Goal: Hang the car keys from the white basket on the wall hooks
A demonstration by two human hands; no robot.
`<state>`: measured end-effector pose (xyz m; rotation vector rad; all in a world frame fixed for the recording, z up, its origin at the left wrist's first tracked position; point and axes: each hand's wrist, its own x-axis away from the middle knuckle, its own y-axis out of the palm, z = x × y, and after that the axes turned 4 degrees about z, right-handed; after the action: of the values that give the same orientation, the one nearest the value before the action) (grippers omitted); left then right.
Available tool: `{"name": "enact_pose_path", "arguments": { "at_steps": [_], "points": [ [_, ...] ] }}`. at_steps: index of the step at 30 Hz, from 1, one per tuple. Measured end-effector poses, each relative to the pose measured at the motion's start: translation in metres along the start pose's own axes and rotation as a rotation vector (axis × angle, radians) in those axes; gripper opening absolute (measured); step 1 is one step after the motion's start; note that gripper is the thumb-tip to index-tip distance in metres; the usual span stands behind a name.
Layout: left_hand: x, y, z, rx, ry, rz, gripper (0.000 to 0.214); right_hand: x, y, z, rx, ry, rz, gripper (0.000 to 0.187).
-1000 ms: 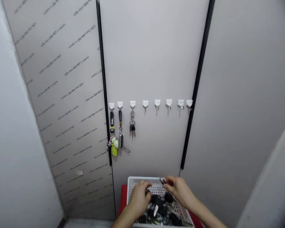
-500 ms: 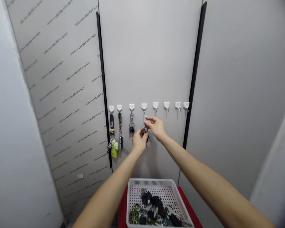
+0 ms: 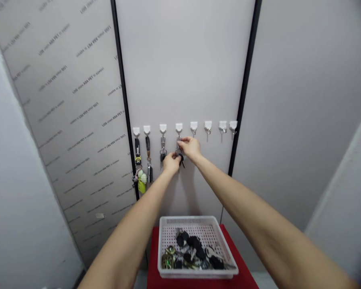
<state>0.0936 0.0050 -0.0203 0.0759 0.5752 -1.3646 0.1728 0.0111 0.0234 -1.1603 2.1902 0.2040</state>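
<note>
A bunch of keys (image 3: 181, 157) with black heads hangs below the fourth white hook (image 3: 179, 127) from the left. My right hand (image 3: 191, 147) pinches the clip at the top of this bunch, just under the hook. Lower down, the fingers of my left hand (image 3: 171, 162) are closed on the keys themselves. Whether the clip sits fully on the hook is hard to make out. Beside my left hand another bunch with black-headed keys (image 3: 163, 155) hangs from the third hook.
Farther left hang a braided strap with keys (image 3: 148, 147) and a black lanyard with green charms (image 3: 137, 150). Several bare hooks (image 3: 208, 126) continue to the right. Below, a white plastic basket (image 3: 195, 220) holding many keys rests on a red surface (image 3: 243, 277).
My right hand has brought the clip up against the fourth hook. My left hand still holds the keys beneath. The whole view has shifted slightly.
</note>
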Motion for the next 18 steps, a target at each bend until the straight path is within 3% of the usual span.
{"name": "enact_pose_path", "arguments": {
  "at_steps": [4, 7, 10, 15, 18],
  "points": [
    [0.011, -0.002, -0.010, 0.008, -0.057, 0.002, 0.035, 0.008, -0.011, 0.008, 0.060, -0.049, 0.051, 0.021],
    [0.029, -0.008, -0.023, 0.032, -0.057, -0.024, 0.039, 0.029, -0.026, 0.023, 0.074, -0.077, 0.017, 0.023],
    [0.057, -0.016, -0.045, 0.029, -0.032, -0.103, 0.035, 0.072, -0.044, 0.050, 0.099, -0.049, -0.170, 0.019],
    [0.115, -0.022, -0.096, -0.167, -0.053, -0.316, 0.030, 0.164, -0.068, 0.107, 0.211, 0.141, -0.592, 0.016],
    [0.145, -0.020, -0.123, -0.333, -0.008, -0.422, 0.028, 0.203, -0.078, 0.128, 0.294, 0.190, -0.698, 0.018]
  ]
}}
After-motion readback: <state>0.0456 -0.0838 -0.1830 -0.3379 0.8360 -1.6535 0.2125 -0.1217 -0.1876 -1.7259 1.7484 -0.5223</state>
